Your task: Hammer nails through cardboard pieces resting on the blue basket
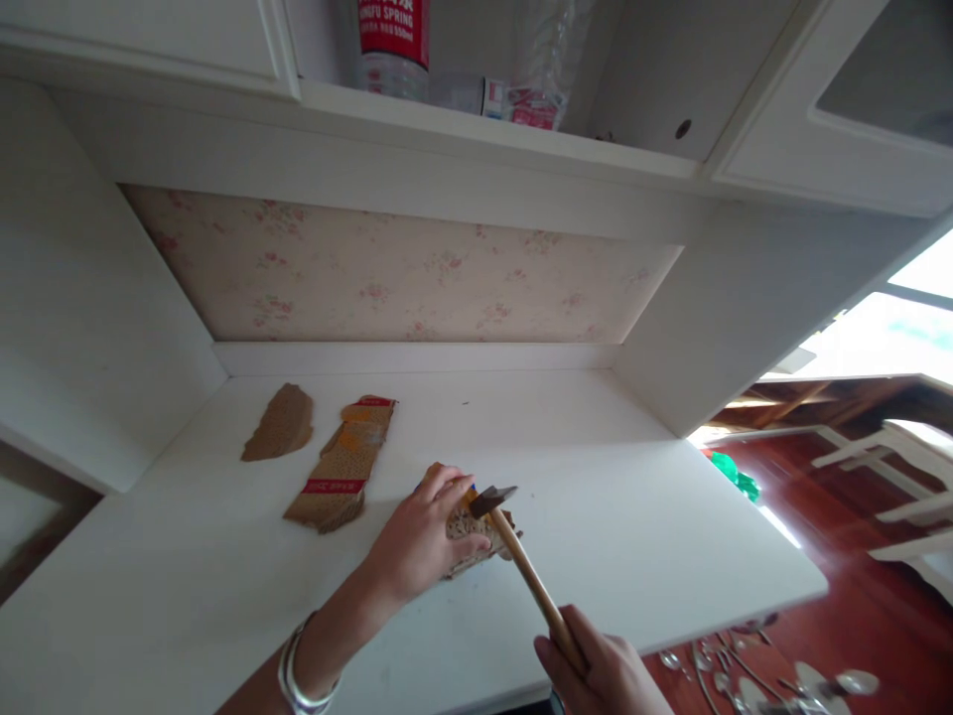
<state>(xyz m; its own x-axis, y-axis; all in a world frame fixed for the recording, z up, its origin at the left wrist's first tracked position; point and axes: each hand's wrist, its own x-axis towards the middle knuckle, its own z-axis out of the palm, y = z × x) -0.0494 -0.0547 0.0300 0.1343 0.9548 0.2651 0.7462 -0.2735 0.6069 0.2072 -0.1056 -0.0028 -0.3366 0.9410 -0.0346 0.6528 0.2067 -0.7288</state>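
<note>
My left hand (426,536) rests on a small piece of torn cardboard (476,544) on the white desk top (611,516), fingers curled over it and pinching something small with a blue bit near the fingertips. My right hand (596,675), at the bottom edge, is closed round the wooden handle of a hammer (521,566). The hammer's dark metal head (491,499) hovers just above the cardboard by my left fingertips. Silver bangles circle my left wrist (302,675).
Two more torn cardboard scraps lie at back left: a plain one (279,424) and a longer one with red tape (342,462). A floral back panel (402,278), a shelf with bottles (394,40), and spoons on the red floor (745,675) at right.
</note>
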